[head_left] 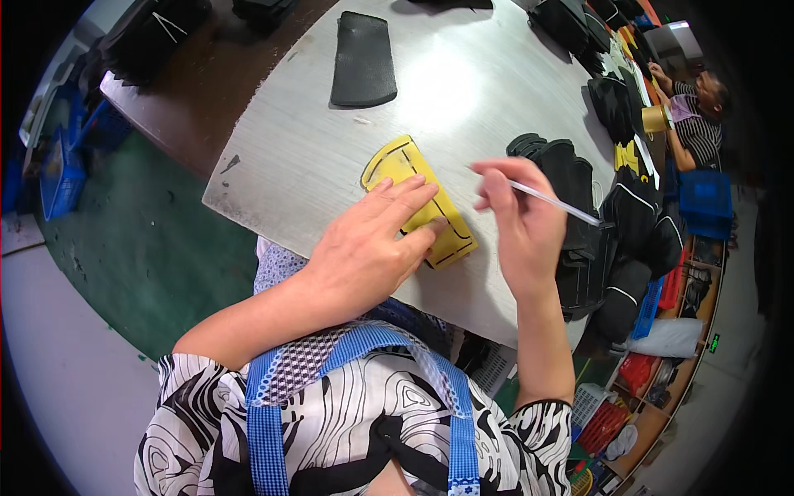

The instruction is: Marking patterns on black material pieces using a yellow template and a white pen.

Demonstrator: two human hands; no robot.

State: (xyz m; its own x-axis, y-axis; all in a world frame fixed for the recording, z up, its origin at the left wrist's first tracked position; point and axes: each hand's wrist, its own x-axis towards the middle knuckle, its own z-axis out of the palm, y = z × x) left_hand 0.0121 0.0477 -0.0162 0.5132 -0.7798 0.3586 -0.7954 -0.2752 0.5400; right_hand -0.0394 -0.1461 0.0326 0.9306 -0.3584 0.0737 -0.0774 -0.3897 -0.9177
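My left hand (372, 231) lies with its fingers spread flat on a yellow template (451, 236) that has black slots and lines along its edges. The template rests on a pale table (289, 140). A dark rim shows along its curved left side; what lies beneath is mostly hidden. To the right of the template, raised off the table, my right hand (527, 219) is closed round a thin white pen (571, 210). The tip at the fingers is blurred, and the other end points right. Farther back on the table lies a single black fabric piece (364, 59).
Stacks of black cut pieces (554, 169) stand along the table's right side, with tied black bundles (633, 207) beyond them. A person (699, 116) in a striped top sits at the far right. Blue crates (64, 174) stand at the left.
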